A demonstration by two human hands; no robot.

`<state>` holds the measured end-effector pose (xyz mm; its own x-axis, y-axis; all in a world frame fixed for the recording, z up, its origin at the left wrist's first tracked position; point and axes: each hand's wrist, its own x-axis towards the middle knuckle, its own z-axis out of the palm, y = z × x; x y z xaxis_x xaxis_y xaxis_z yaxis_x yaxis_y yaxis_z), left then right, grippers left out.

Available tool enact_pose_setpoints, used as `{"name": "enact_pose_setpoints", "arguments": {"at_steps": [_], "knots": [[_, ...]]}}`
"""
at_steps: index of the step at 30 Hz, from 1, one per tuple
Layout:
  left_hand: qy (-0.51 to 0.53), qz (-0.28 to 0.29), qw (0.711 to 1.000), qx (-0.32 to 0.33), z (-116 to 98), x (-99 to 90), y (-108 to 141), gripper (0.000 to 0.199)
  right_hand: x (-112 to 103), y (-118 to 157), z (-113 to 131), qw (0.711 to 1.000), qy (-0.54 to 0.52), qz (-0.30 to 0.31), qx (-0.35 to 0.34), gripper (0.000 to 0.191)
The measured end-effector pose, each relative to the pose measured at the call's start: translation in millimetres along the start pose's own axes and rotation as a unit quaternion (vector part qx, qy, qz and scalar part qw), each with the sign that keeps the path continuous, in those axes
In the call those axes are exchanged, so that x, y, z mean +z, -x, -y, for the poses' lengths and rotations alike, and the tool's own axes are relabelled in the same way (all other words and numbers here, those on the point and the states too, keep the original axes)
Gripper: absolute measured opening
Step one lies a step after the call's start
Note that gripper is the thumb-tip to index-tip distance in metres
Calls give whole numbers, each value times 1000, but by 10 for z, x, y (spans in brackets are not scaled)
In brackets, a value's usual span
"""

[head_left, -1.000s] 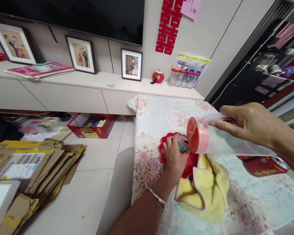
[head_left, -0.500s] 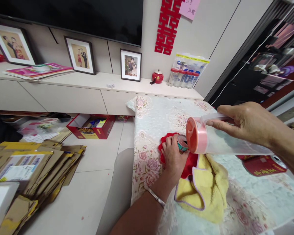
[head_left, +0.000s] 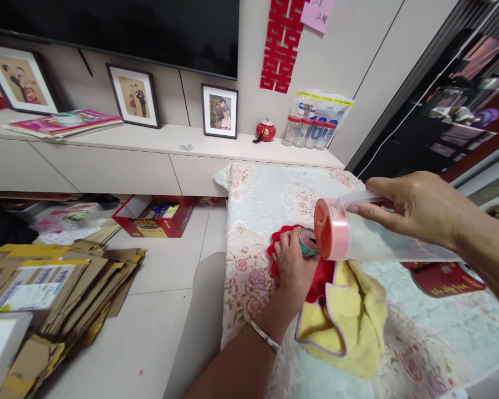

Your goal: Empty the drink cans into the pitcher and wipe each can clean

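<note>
My left hand (head_left: 293, 260) is wrapped round an opened drink can (head_left: 307, 241), which stands over a red scalloped tray (head_left: 324, 277). A silver bangle circles that wrist. In my right hand (head_left: 416, 205) is the handle of a translucent plastic pitcher (head_left: 382, 244) with a pink-orange lid. The pitcher is tipped on its side, its lid right beside the can's top; I cannot make out any liquid flowing. Against the tray's near side lies a crumpled yellow cloth (head_left: 349, 327) with purple edging.
Red cans (head_left: 447, 279) lie under my right forearm on the flowered tablecloth (head_left: 253, 299). Glass jars with red lids (head_left: 307, 133) and a small red pot (head_left: 266, 131) stand on the cabinet behind. Flattened cardboard (head_left: 66, 288) and a red box (head_left: 153, 216) are on the floor at left.
The view has shifted very slightly. Both hands, the can and the tipped pitcher keep nearly the same positions.
</note>
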<state>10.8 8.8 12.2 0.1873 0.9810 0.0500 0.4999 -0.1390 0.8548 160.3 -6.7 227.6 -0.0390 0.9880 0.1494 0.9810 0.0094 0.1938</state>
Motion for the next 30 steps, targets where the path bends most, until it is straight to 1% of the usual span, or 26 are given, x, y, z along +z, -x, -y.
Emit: {"name": "enact_pose_setpoints", "arguments": {"at_steps": [5,11,14,18,22,30], "knots": [[-1,-2,1000,2,6,6,4,61,4,12,-17,1000,-8,-1,-7,74],[-3,-3,1000,4,6,11,-1,61,45,52,-75,998,-25,-39,-51,76],[-5,-5,1000,5,-1,4,-1,60,96,66,-134,996,-41,-54,-61,73],[-4,-8,1000,6,2,3,-1,60,188,105,-249,991,-70,-89,-68,71],[4,-17,1000,16,15,18,-10,59,293,182,-364,987,-104,-111,-59,70],[30,-22,999,23,26,36,-26,64,514,334,-535,971,-174,-159,-29,69]]}}
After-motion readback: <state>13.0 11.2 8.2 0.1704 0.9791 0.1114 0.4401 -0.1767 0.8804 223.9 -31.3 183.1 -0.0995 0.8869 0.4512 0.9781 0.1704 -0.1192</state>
